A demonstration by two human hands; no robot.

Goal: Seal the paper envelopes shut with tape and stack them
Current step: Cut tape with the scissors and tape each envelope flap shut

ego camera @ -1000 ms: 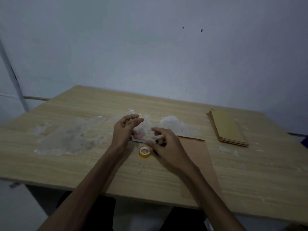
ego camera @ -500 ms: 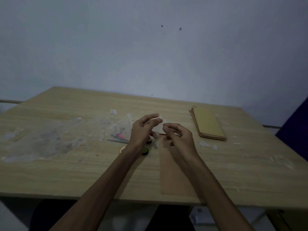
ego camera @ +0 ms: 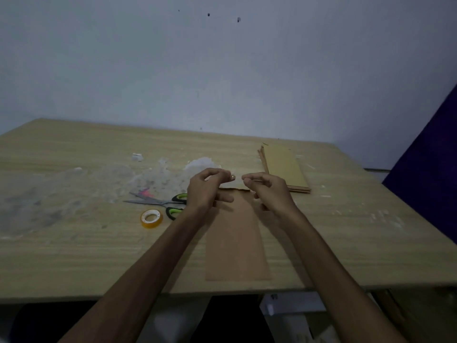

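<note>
A strip of tape [ego camera: 237, 180] is pinched between the left hand [ego camera: 205, 189] and right hand [ego camera: 268, 191], directly above the envelope [ego camera: 236, 238] mouth; the envelope's long axis runs toward the person.

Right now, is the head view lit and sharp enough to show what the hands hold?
Head view: dim, bluish and soft overall. The left hand and right hand pinch something pale above the envelope, probably a tape strip, but it is too faint to confirm. The table edges bow from wide-angle distortion.

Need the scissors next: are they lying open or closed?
Open: the scissors lie flat on the table, blades apart, handles spread.
</note>
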